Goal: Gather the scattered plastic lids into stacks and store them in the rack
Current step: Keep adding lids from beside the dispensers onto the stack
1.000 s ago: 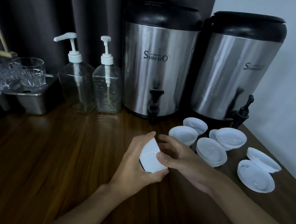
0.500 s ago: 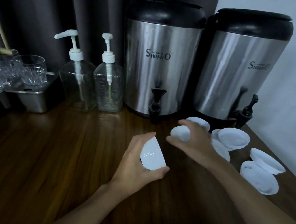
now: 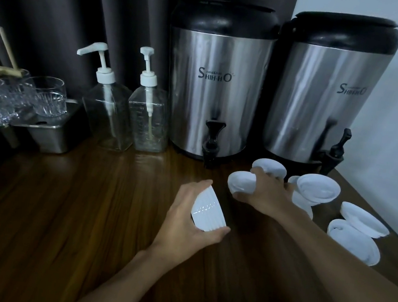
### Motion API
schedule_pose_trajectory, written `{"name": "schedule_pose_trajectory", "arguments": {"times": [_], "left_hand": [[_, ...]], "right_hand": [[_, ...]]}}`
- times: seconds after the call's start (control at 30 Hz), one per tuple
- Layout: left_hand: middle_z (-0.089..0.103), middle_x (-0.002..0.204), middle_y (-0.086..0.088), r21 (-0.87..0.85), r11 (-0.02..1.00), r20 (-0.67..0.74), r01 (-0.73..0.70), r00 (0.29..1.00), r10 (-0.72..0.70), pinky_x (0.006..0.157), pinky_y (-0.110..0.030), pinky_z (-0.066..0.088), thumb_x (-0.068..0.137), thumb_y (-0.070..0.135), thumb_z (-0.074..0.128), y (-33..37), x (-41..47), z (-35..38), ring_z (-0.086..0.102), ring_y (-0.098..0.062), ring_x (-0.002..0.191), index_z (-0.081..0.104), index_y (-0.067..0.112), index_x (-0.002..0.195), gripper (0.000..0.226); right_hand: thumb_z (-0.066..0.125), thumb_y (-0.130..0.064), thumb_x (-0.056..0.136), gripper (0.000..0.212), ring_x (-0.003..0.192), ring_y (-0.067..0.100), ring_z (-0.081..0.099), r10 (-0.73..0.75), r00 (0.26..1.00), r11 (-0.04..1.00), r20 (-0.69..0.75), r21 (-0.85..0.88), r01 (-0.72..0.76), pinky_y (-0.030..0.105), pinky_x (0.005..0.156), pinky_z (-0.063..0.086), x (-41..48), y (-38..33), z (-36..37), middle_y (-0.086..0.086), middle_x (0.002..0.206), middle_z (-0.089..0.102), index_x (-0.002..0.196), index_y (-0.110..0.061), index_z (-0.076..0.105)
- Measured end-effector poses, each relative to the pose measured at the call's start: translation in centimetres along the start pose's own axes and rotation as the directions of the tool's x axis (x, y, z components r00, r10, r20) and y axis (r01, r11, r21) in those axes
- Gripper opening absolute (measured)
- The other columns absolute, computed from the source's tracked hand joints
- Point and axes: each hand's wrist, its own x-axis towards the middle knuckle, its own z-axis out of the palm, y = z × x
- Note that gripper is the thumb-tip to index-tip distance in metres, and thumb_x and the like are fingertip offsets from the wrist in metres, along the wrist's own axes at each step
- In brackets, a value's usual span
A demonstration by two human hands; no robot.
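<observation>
My left hand (image 3: 188, 223) grips a stack of white plastic lids (image 3: 206, 212), held on its side just above the wooden table (image 3: 55, 207). Farther back, my right hand (image 3: 267, 196) curls its fingers and thumb round a single white lid (image 3: 240, 184) lying on the table. Several more white lids lie scattered to the right: one behind the hand (image 3: 269, 167), one raised on others (image 3: 317, 190), and two near the table's right edge (image 3: 363, 219) (image 3: 352, 241). No rack for the lids is in sight.
Two steel drink dispensers (image 3: 215, 88) (image 3: 326, 102) with black taps stand at the back. Left of them are two clear pump bottles (image 3: 105, 116) (image 3: 147, 119), then a metal tray (image 3: 48, 133) carrying several glasses (image 3: 48, 97).
My right hand has left the stack in my left hand and reached back and right onto a loose lid. The left hand still holds the stack in place.
</observation>
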Motion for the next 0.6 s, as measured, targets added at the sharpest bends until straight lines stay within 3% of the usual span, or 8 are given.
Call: {"name": "schedule_pose_trajectory", "arguments": {"times": [0.43,0.6], "left_hand": [[0.041,0.136,0.019,-0.006,1.0,-0.006,0.006,1.0,-0.006,0.097,0.001,0.029,0.068,0.042,0.091,0.0,0.0,0.1,0.039,0.005,0.129,0.034,0.056,0.133,0.087],[0.042,0.136,0.018,-0.03,0.999,-0.037,0.015,0.999,-0.016,0.097,0.0,0.03,0.067,0.041,0.092,0.0,0.1,0.1,0.039,0.005,0.129,0.035,0.053,0.134,0.088]], "right_hand": [[0.072,-0.06,0.077,0.074,0.128,0.026,0.049,-0.031,1.0,0.998,-0.006,0.058,0.031,0.047,0.112,0.024,0.2,-0.4,0.1,0.005,0.139,0.054,0.137,-0.027,0.043],[0.073,-0.058,0.077,0.073,0.125,0.025,0.05,-0.027,0.998,0.983,-0.059,0.182,0.038,0.046,0.113,0.026,-0.7,-0.9,-0.4,0.003,0.134,0.056,0.137,-0.028,0.044]]}}
